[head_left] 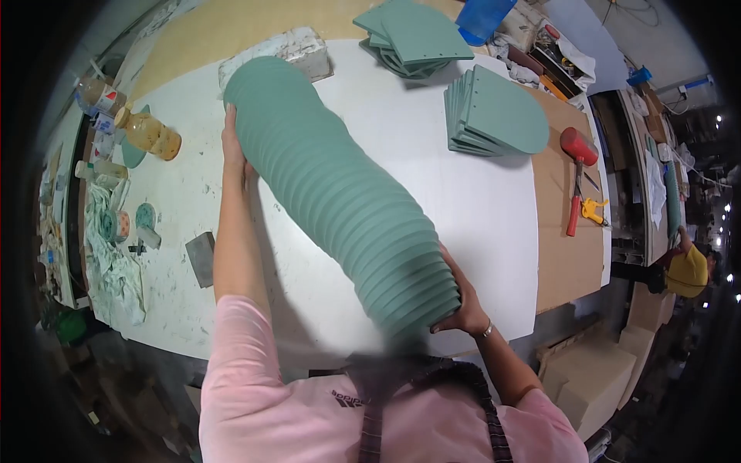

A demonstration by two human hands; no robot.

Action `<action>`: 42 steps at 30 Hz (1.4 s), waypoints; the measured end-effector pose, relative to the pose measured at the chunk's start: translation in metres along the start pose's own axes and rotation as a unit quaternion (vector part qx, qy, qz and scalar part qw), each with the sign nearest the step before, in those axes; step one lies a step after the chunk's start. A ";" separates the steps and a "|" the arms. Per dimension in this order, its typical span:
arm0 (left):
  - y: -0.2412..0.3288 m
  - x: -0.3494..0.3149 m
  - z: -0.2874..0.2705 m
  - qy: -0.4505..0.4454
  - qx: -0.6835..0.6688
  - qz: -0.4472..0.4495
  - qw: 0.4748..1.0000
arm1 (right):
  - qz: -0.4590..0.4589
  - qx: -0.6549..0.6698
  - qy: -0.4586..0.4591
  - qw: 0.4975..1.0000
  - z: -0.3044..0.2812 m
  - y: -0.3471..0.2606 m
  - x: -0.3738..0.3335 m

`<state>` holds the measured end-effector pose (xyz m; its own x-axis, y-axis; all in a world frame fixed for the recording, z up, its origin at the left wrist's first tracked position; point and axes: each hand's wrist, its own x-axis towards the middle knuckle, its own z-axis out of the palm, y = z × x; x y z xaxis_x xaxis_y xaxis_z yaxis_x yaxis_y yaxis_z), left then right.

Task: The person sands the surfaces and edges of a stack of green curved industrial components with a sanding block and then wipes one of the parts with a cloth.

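A long, gently snaking stack of green pieces (340,193) runs aslant between the two hands, its far end at upper left and its near end close to the chest of the pink shirt (309,409). The left hand (236,147) holds the far end from its left side, fingers laid along the edges—how far they curl beneath, I cannot tell. The right hand (465,307) is closed around the right side of the near end, thumb low, fingers up along the edges. So the stack sits between the palms, over the white tabletop (486,224); whether it rests there is unclear. Its far end overlaps a smeared white block (312,54) in view. To the right of the stack lie loosely fanned green panels (505,116) and a red mallet (579,147).
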<state>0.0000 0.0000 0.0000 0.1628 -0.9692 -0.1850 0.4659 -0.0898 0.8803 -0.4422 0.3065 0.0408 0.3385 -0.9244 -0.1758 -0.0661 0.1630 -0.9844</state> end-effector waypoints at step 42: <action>0.062 0.053 0.115 -0.042 0.793 0.276 0.542 | 0.105 0.408 0.067 0.904 0.113 0.030 0.017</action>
<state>-0.0622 -0.0831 0.0951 -0.1742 -0.9499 0.2594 -0.9772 0.1992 0.0734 -0.3321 0.3347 0.0074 0.2785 -0.8680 -0.4112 0.6177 0.4897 -0.6154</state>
